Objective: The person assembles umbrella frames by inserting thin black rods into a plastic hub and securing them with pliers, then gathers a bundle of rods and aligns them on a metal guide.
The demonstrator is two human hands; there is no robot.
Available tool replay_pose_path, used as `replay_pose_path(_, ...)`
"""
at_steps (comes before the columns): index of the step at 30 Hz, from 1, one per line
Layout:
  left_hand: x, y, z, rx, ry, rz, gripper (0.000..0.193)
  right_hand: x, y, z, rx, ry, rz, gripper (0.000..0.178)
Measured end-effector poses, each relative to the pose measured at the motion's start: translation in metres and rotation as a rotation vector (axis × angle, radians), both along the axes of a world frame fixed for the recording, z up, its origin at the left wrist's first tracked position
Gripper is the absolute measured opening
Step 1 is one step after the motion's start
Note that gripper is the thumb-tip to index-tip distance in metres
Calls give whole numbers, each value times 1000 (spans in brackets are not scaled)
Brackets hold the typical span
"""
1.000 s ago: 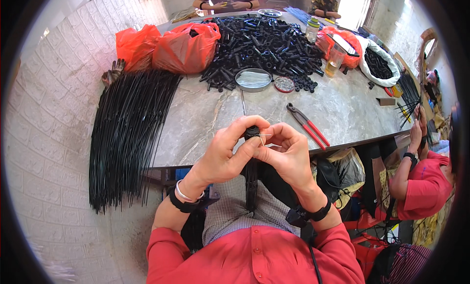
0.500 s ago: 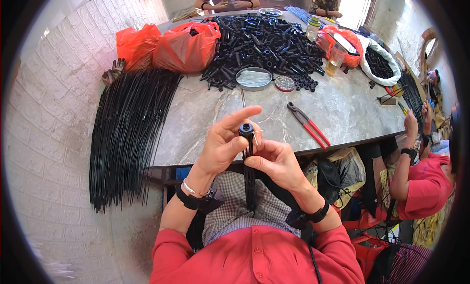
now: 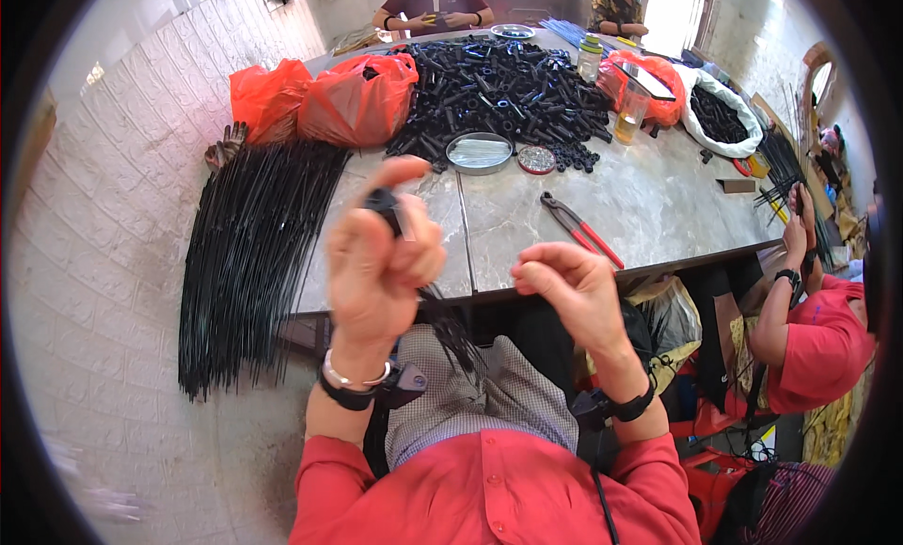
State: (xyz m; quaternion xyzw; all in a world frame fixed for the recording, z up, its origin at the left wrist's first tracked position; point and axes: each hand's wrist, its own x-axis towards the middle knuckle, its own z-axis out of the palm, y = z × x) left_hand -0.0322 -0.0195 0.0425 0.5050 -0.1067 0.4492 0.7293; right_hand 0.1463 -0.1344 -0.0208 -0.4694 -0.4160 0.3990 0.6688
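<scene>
My left hand, lifted over the table's near edge on the left and blurred, grips a short black tubular plastic fitting. A bundle of thin black rods hangs below that hand, over my lap. Apart from it on the right, my right hand has thumb and forefinger pinched together; whatever may be between the tips is too small to make out. Just beyond this hand lie red-handled pincers on the stone-topped table. Farther back are a round metal dish of thin pale wires and a small red tin of tiny bits.
Black plastic fittings form a big heap mid-table. Long black rods overhang the left edge, near red plastic bags. A cup of yellowish liquid stands beside a white sack. A person in red works at the right.
My hands have come apart. The left has swung left and up with the fitting, its rods now slanting; the right has moved right, off the fitting.
</scene>
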Motion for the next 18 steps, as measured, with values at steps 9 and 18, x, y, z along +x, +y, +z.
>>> replay_pose_path(9,-10,-15,31,318,110,596,53,8,-31,16,61,-92,-85,14)
replay_pose_path(18,32,-42,-42,150,141,342,71,-23,-35,64,513,-896,-310,56)
